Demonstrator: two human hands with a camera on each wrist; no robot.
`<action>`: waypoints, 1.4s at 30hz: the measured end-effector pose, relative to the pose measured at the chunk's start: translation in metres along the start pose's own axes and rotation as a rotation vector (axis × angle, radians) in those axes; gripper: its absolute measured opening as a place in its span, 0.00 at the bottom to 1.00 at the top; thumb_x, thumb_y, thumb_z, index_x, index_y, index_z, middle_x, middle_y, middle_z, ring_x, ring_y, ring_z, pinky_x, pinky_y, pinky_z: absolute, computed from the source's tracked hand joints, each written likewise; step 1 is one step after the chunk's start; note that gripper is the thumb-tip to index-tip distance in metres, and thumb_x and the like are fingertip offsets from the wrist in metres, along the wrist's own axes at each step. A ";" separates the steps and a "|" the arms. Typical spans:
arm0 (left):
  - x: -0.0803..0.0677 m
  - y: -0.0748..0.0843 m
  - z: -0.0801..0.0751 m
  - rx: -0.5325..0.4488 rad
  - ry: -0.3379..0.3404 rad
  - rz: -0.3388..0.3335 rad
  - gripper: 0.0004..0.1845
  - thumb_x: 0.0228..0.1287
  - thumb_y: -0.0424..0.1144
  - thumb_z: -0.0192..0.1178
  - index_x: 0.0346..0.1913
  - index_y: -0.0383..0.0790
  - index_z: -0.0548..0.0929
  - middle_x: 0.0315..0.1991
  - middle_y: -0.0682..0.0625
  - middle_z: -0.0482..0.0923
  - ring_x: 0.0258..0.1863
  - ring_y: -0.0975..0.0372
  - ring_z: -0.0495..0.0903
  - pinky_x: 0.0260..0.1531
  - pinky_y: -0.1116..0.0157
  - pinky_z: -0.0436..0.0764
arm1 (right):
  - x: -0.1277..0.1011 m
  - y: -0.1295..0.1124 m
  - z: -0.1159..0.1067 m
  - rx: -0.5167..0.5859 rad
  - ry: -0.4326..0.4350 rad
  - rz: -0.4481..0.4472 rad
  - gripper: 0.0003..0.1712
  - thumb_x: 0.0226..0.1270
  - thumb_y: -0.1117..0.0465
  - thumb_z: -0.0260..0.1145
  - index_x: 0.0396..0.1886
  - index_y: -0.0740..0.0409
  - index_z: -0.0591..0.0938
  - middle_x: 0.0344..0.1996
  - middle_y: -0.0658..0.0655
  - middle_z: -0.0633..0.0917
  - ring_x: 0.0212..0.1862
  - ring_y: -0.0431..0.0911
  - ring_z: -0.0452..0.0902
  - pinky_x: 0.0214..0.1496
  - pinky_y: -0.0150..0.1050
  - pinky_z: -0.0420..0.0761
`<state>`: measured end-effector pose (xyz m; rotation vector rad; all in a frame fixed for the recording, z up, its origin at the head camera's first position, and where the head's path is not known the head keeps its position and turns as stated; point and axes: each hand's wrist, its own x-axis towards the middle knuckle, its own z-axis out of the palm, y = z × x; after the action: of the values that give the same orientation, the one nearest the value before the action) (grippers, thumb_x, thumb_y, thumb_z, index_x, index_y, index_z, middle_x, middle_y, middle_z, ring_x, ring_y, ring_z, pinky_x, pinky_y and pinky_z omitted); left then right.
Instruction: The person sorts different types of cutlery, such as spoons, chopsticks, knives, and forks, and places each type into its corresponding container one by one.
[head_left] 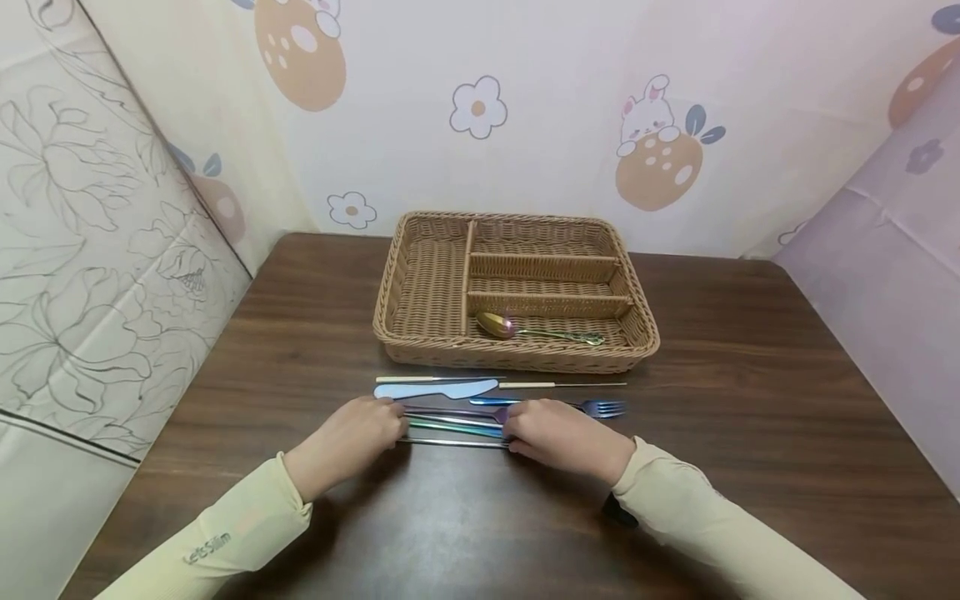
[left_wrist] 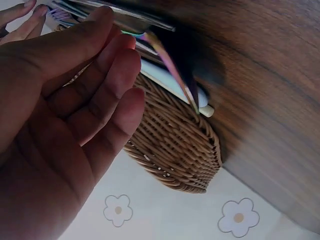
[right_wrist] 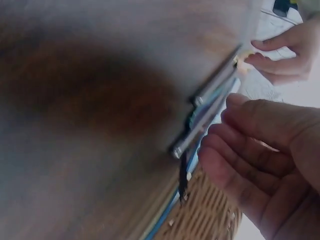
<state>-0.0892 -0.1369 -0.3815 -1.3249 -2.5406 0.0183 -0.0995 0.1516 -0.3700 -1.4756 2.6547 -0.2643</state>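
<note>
Fingers of the left hand (head_left: 352, 433) and right hand (head_left: 551, 435) are lying relaxed, touching opposite ends of the chopsticks (head_left: 453, 433). Those are stretching from nine to three o'clock between both hands.

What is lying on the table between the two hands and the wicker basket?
In the head view, between the left hand, the right hand and the wicker basket lie a pale blue knife, two thin pale sticks and a blue-handled fork.

A dark wood-grain bench (head_left: 750, 400) with a smooth, faintly glossy top is carrying a rough woven wicker tray (head_left: 420, 287), in which a polished golden metal spoon (head_left: 525, 329) is gleaming, while shiny iridescent metal chopsticks (head_left: 453, 425) and a matt pale-blue knife (head_left: 435, 388) are lying nearby.
</note>
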 end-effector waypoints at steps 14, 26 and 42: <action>-0.004 -0.004 0.007 0.005 -0.027 0.008 0.12 0.41 0.25 0.66 0.17 0.45 0.77 0.20 0.52 0.74 0.21 0.57 0.77 0.20 0.62 0.74 | 0.004 -0.004 0.017 -0.059 0.024 0.060 0.13 0.59 0.67 0.66 0.17 0.51 0.78 0.20 0.45 0.75 0.20 0.35 0.67 0.21 0.32 0.73; -0.002 -0.004 0.007 0.083 -0.012 0.057 0.10 0.40 0.31 0.66 0.14 0.46 0.76 0.17 0.52 0.73 0.20 0.59 0.76 0.18 0.64 0.69 | 0.005 -0.005 0.017 -0.050 0.040 0.057 0.12 0.57 0.69 0.65 0.17 0.53 0.79 0.18 0.46 0.75 0.19 0.36 0.70 0.20 0.32 0.73; 0.000 -0.001 -0.009 0.032 -0.012 -0.027 0.12 0.46 0.21 0.62 0.28 0.36 0.70 0.18 0.51 0.70 0.13 0.60 0.71 0.11 0.62 0.71 | -0.006 0.008 0.001 -0.028 0.106 0.069 0.12 0.52 0.71 0.67 0.18 0.54 0.75 0.18 0.46 0.74 0.20 0.36 0.65 0.20 0.31 0.71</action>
<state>-0.0878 -0.1391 -0.3729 -1.2826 -2.5564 0.0618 -0.1030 0.1605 -0.3721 -1.4129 2.7966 -0.3095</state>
